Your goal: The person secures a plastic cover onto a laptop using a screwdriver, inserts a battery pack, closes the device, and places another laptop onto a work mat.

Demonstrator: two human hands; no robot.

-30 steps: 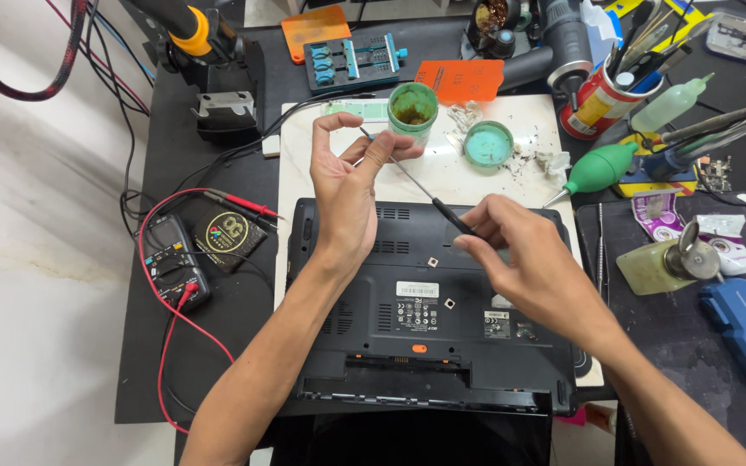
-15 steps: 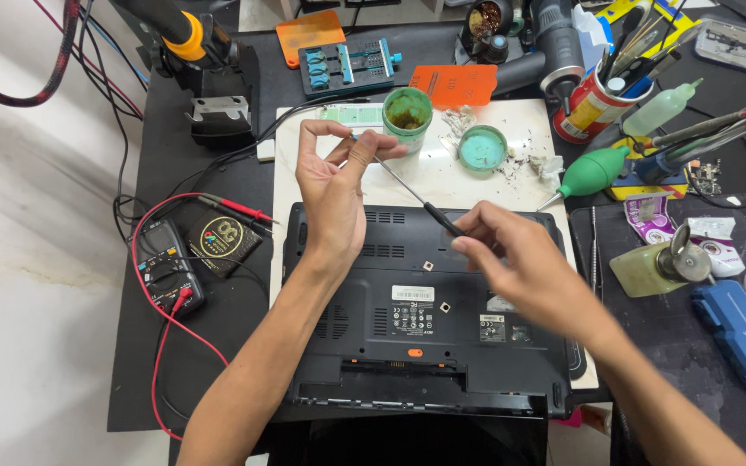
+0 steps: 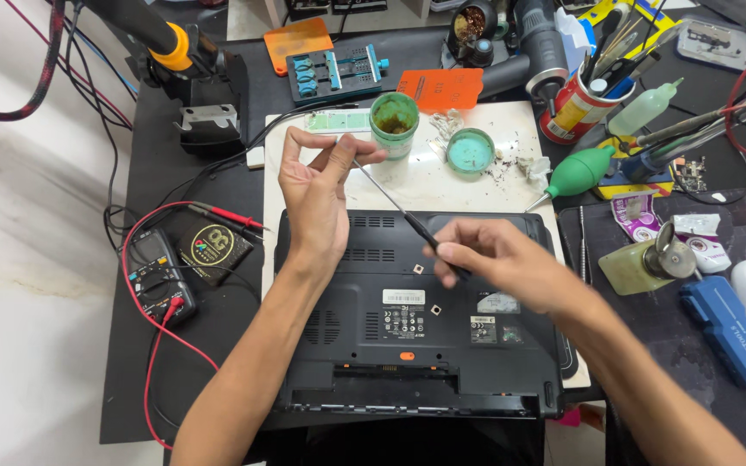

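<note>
- Holding a slim screwdriver [image 3: 407, 216] by its black handle, the right hand [image 3: 494, 259] has its fingers clamped on the grip above the upturned black laptop [image 3: 416, 319] on the table
- Left hand [image 3: 317, 185] pinches its fingers together at the shaft's tip, likely on a tiny screw
- Better to keep the pinch over the white mat [image 3: 442, 185], so a dropped screw stays visible

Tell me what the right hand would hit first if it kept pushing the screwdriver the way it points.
Most likely the left hand, whose fingers already pinch the tip of the screwdriver held by the right hand.
</note>
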